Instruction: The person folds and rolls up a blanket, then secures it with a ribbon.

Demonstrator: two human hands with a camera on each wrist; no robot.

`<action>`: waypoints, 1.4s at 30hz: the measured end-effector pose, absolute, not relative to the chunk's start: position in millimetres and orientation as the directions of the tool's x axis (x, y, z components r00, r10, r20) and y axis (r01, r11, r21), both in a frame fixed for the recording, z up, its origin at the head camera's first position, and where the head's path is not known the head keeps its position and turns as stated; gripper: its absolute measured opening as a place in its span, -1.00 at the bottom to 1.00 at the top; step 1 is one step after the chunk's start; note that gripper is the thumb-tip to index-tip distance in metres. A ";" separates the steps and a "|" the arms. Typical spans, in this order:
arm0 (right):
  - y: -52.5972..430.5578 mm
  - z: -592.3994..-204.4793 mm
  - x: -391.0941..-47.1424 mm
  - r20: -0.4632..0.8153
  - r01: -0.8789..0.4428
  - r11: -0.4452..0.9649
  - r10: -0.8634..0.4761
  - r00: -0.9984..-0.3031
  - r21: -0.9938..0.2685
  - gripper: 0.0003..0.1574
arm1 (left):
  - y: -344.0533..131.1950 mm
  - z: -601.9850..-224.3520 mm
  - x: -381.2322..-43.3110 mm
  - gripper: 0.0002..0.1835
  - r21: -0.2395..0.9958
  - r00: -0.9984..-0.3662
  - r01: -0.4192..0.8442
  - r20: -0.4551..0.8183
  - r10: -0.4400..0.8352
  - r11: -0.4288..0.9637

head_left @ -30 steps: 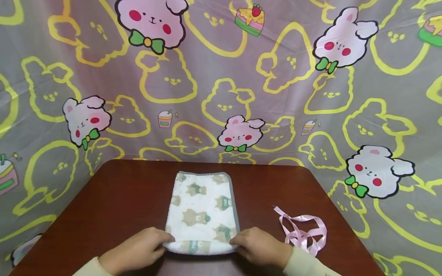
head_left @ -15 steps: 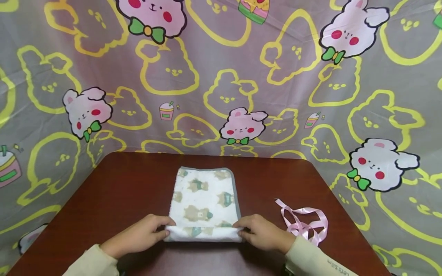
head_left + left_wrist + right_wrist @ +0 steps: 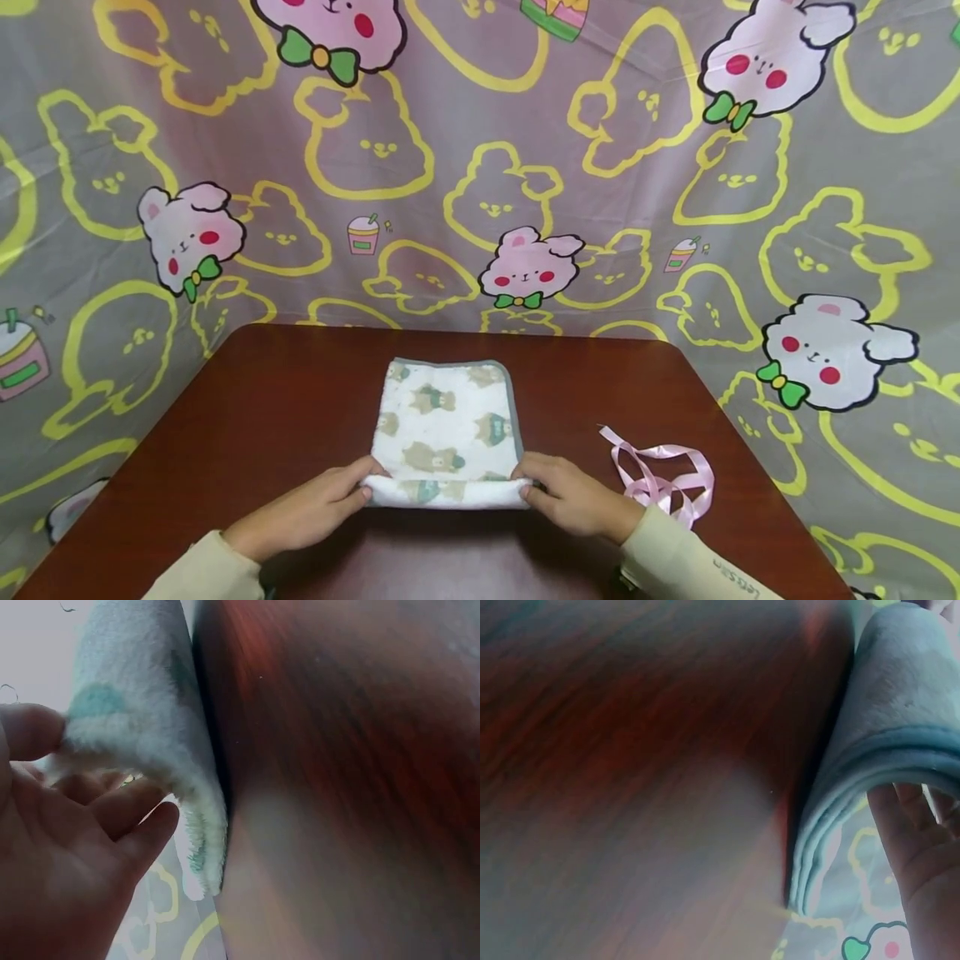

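A folded white towel [image 3: 448, 408] with brown and green bear prints and grey edging lies on the table, its near edge turned up into a thick fold. My left hand [image 3: 315, 507] pinches the left end of that fold, thumb on the near side. At the opposite end, my right hand [image 3: 577, 500] grips the fold the same way. In the left wrist view, the towel [image 3: 139, 682] arches between thumb and fingers. The right wrist view shows stacked grey-edged layers of the towel [image 3: 904, 682] curving over the right hand's fingers [image 3: 891, 825]; its thumb is hidden there.
A loose pink satin ribbon [image 3: 693, 479] lies on the brown table [image 3: 285, 400], to the right of the towel and close to the right forearm. A patterned cloth curtain [image 3: 637, 275] surrounds the table's back and sides.
Both hands have moved away from the person, carrying the towel's folded near edge over toward the far side. The towel's flat part looks shorter. The view has tilted slightly down.
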State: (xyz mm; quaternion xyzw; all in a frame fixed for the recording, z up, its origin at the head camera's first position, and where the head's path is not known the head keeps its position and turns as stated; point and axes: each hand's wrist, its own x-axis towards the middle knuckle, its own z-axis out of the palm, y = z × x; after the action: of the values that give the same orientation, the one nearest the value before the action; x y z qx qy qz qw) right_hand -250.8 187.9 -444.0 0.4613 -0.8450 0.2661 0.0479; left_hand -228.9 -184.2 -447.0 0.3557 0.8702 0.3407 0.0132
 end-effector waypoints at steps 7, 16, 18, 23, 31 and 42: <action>191.5 -446.1 -251.6 0.229 -0.755 0.467 -0.760 -0.609 -0.460 -0.76 | -184.3 -449.5 -229.4 -0.80 0.557 -0.747 0.615 0.185 0.639 0.558; 189.9 -451.7 -247.7 0.107 -0.800 0.468 -0.835 -0.539 -0.376 -0.47 | -184.0 -462.3 -223.8 -0.16 0.256 -0.659 0.745 0.139 0.739 0.616; 189.8 -452.6 -245.9 0.090 -0.822 0.465 -0.851 -0.518 -0.329 -0.30 | -183.8 -463.6 -221.0 -0.13 0.207 -0.637 0.765 0.101 0.765 0.610; 192.0 -454.8 -241.0 0.042 -0.869 0.442 -0.886 -0.462 -0.224 -0.10 | -181.5 -462.6 -213.2 -0.15 0.115 -0.613 0.789 0.071 0.787 0.604; 192.2 -459.5 -234.1 0.113 -0.927 0.374 -0.921 -0.373 -0.015 -0.23 | -176.7 -463.8 -206.0 -0.35 -0.032 -0.614 0.783 0.122 0.780 0.621; 197.9 -457.2 -243.6 0.221 -0.848 0.459 -0.827 -0.517 -0.264 -0.56 | -183.7 -454.1 -213.7 -0.49 0.299 -0.744 0.651 0.068 0.665 0.698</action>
State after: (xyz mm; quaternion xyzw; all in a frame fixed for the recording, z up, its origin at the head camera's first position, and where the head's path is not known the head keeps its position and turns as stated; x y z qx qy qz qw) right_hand -243.6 197.9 -457.2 0.4906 -0.8537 0.1722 0.0302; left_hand -213.7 -183.7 -454.1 0.3573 0.9210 0.1535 0.0228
